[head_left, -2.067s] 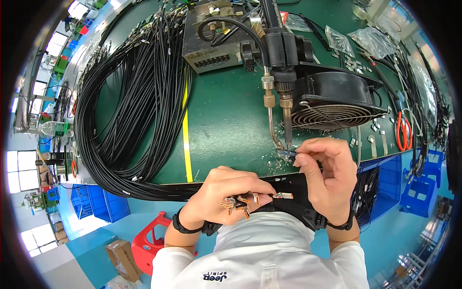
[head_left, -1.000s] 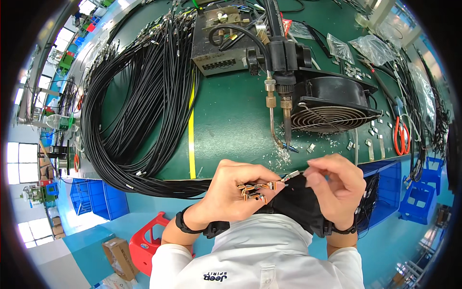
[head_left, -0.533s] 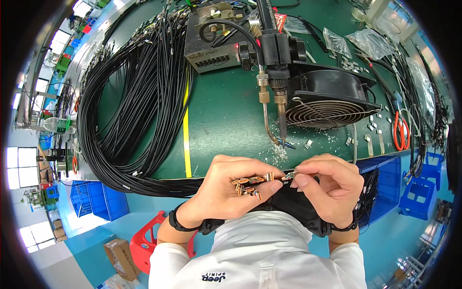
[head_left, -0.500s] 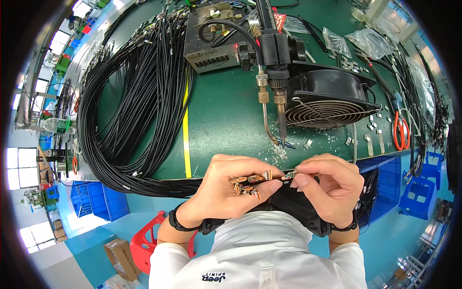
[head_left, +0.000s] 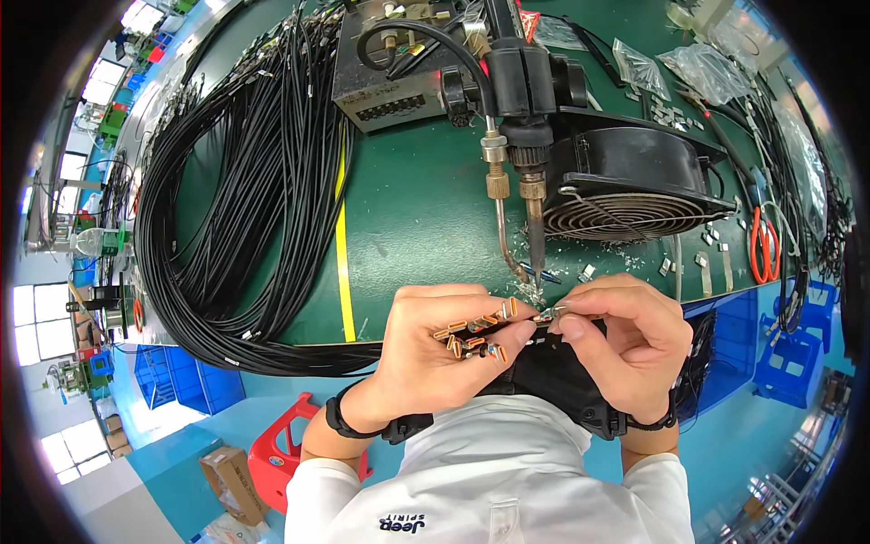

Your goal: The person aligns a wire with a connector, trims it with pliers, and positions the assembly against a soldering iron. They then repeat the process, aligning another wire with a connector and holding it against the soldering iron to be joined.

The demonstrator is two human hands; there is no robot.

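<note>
My left hand (head_left: 421,354) is closed around the ends of several black cables, and small metal plug connectors (head_left: 469,340) with orange inner faces stick out between its fingers. Thumb and forefinger of my right hand (head_left: 627,343) pinch a small silvery metal piece (head_left: 551,314). This piece meets one cable end at my left fingertips; whether it is fitted on cannot be made out. Just beyond my hands, the soldering iron (head_left: 536,222) points down, mounted in a black holder. A bent metal feed tube (head_left: 501,227) runs beside it to the tip.
A large coil of black cables (head_left: 195,281) covers the table's left side. A metal control box (head_left: 390,95) stands behind; a black fan (head_left: 634,186) sits right of the iron. Farther right are loose metal shells (head_left: 671,116), plastic bags (head_left: 707,72) and red-handled pliers (head_left: 763,245).
My right hand has risen slightly toward the iron, still pinching the metal piece. The connectors in my left hand have tilted a little. The whole view has shifted slightly.
</note>
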